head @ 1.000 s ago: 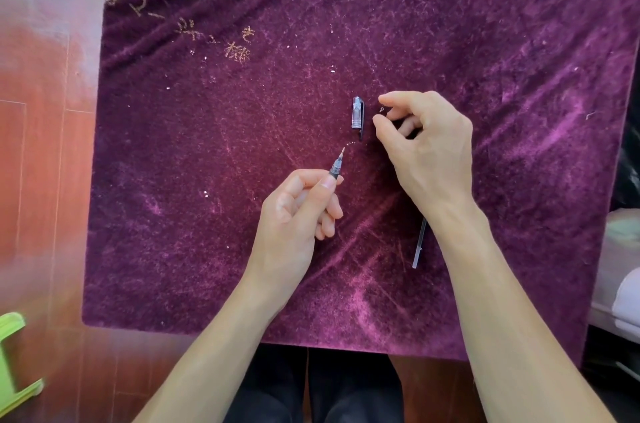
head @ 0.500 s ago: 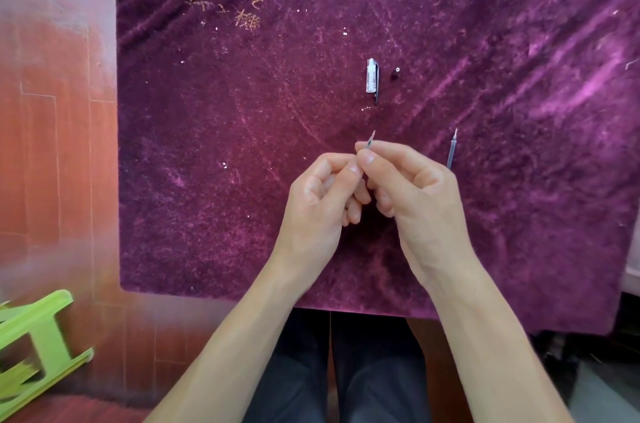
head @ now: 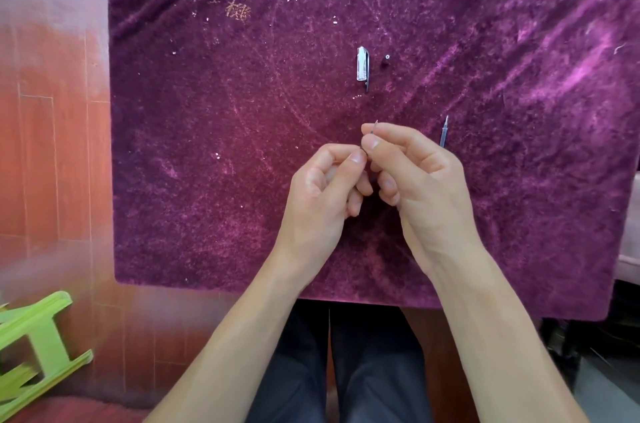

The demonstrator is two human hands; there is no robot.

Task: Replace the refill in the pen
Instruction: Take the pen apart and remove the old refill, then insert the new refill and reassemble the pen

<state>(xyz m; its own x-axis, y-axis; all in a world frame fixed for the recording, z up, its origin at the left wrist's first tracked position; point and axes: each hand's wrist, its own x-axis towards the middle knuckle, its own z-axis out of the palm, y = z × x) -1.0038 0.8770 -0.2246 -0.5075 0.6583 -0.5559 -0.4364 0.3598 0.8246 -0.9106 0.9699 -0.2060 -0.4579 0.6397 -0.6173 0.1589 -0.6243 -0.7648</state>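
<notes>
Nearest the camera, dark trousers (head: 346, 370) show below the surface edge. A green stool (head: 38, 343) stands on the red wooden floor (head: 52, 162) to the left.

Both hands meet above the purple cloth (head: 214, 200) that covers the surface, close to its near edge.
- Left hand (head: 325, 190): fingers curled inward, thumb pressed against the forefinger. It grips the pen (head: 374, 127), whose body is almost entirely hidden inside the hand.
- Right hand (head: 419, 180): thumb and forefinger pinch the front end of the pen. Only the thin pointed tip projects beyond the fingertips, pointing away from the person. The remaining fingers are curled.

A refill (head: 443, 133) lies on the cloth just beside the right hand, on its right side, with its tip pointing away; its near end is hidden behind the hand.

Farther out, the clear cap (head: 362, 63) lies on the cloth with its dark clip on the right. A small dark part (head: 386, 59) rests just right of the cap, apart from it.
</notes>
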